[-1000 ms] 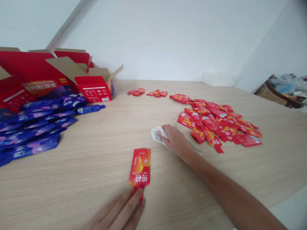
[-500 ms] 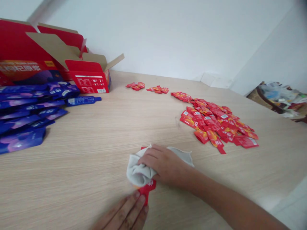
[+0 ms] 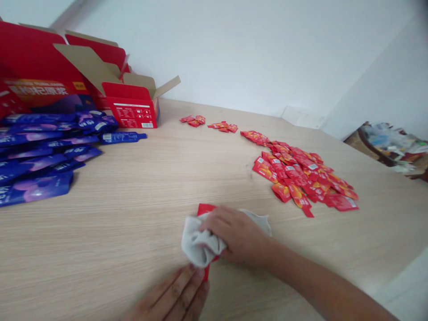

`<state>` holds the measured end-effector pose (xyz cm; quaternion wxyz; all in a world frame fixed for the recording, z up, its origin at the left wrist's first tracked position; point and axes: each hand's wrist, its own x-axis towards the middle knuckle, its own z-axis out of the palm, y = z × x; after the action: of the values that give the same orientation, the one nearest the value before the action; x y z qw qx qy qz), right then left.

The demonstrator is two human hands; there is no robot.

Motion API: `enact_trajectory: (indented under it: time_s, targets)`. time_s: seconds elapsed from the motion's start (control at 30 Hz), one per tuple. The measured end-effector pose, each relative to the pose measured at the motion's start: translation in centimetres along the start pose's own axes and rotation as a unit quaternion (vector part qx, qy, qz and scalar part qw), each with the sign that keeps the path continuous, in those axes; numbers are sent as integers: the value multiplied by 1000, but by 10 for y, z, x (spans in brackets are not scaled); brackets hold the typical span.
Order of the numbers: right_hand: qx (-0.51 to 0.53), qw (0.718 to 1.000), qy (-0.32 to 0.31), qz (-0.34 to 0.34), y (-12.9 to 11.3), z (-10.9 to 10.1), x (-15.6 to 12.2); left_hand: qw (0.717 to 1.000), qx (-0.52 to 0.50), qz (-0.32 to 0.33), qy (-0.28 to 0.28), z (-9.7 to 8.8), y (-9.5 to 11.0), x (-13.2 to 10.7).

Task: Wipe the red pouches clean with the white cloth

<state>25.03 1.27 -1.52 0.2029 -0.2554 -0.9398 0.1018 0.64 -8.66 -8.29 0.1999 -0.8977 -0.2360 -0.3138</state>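
Note:
A red pouch lies flat on the table in front of me, mostly covered by a light grey cloth. My right hand is closed on the bunched cloth and presses it over the pouch's middle. A loose part of the cloth trails out behind that hand to the right. My left hand lies flat, fingers stretched out, with the fingertips on the pouch's narrow near end. Its thumb is not visible.
A pile of red pouches lies to the right, with two small groups of red sachets farther back. Blue pouches are stacked at left, before open red cartons. A white wall stands behind the table.
My right hand has slid the cloth slightly toward me along the pouch, so more of its far end shows and less of its near end. The left hand stays at the narrow end.

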Motion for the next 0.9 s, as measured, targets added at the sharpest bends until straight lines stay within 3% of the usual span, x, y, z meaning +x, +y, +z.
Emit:
enact_trajectory:
  time_s: [0.1, 0.33, 0.5, 0.57, 0.7, 0.77, 0.9]
  targets:
    - [-12, 997, -72, -31, -2, 9, 2, 999, -7, 11, -35, -2, -1, 1]
    - [-135, 985, -1, 109, 40, 2, 22, 999, -35, -9, -33, -2, 3, -5]
    - [-114, 983, 95, 105, 30, -11, 12, 999, -25, 0, -39, -3, 3, -6]
    - [-64, 994, 70, 60, 14, -8, 6, 999, -21, 1, -38, -2, 3, -6]
    - [-10, 997, -72, -29, -5, 6, 1, 999, -24, 0, -32, -1, 3, -5]
    - [-21, 997, -77, -8, 3, 9, 5, 999, -32, -7, -37, -2, 3, -4]
    - [-109, 989, -27, 100, 38, 3, 18, 998, -51, -22, -32, -5, 3, -5]
